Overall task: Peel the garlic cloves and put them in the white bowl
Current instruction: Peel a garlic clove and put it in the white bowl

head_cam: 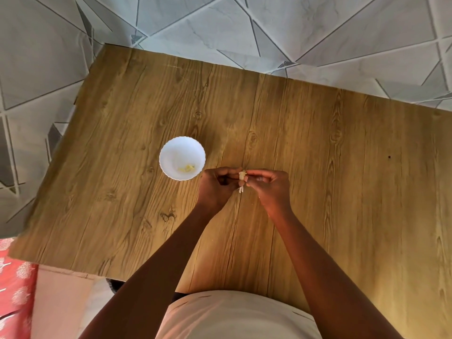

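Both hands, left hand (216,184) and right hand (267,185), pinch one garlic clove (242,176) between fingers. Best strip the hanging skin fully, then drop into white bowl (182,158).

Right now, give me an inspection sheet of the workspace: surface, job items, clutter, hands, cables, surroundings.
Surface: wooden table, grain pattern, one small dark speck at right.
Job's things: white bowl left of the hands, pale peeled pieces inside; garlic clove between both hands, a strip of skin hanging below it.
Clutter: nothing seen.
Grippers: left hand and right hand both pinch the clove above the table.
Cables: nothing seen.
Surroundings: grey geometric tiled floor; red patterned cloth at lower left.
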The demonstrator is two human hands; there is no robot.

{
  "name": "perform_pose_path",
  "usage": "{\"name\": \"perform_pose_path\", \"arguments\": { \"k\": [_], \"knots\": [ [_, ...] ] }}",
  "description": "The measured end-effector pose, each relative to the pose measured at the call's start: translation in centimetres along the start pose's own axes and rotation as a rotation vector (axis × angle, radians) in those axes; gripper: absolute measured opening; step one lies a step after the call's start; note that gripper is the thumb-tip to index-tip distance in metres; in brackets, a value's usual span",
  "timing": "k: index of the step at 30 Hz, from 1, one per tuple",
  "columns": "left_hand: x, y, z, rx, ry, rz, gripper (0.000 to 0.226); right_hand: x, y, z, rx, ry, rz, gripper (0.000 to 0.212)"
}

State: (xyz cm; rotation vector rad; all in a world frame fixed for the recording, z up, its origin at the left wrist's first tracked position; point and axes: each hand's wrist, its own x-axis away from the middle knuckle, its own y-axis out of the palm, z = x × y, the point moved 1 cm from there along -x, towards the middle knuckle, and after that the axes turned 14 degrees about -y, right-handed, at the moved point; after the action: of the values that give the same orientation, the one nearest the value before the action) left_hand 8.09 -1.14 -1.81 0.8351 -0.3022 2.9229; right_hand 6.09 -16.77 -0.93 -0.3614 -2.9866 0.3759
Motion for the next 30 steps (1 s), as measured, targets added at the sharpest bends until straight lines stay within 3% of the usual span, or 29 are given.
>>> {"name": "perform_pose_path", "arguments": {
  "k": [11, 27, 30],
  "knots": [
    [0.2, 0.2, 0.0, -0.069, 0.045, 0.026, 0.034, -0.2, 0.4, -0.4, 0.106, -0.033, -0.004, 0.015],
    [1.3, 0.9, 0.0, -0.08, 0.088, 0.213, 0.034, 0.6, 0.5, 0.3, -0.056, 0.005, 0.146, 0.014],
    [1.3, 0.7, -0.1, -0.084, 0.093, 0.196, 0.035, 0.6, 0.3, 0.5, -0.012, -0.038, 0.087, 0.016]
  ]
}}
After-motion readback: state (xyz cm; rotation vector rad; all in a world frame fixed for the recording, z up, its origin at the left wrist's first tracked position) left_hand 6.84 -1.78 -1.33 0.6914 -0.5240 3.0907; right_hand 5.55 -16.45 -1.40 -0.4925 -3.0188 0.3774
